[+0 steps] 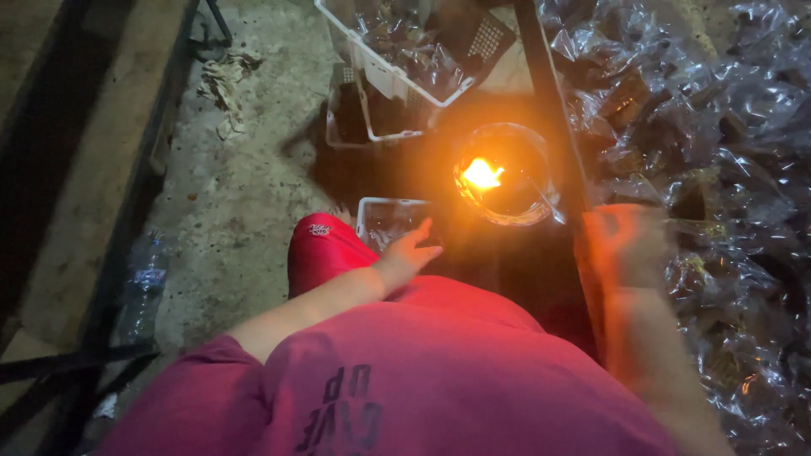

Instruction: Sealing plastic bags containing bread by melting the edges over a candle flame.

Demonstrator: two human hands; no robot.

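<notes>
The flame bowl [503,176] sits on the floor: crate [397,59] behind it, tray [390,221] to its left, heaped packets [710,152] to its right, bottle [144,287] far left.

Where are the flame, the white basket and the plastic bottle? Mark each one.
flame [481,174], head view, on its bright middle.
white basket [382,74], head view, on its near side wall.
plastic bottle [145,283], head view, on its body, lying on the floor at left.
</notes>
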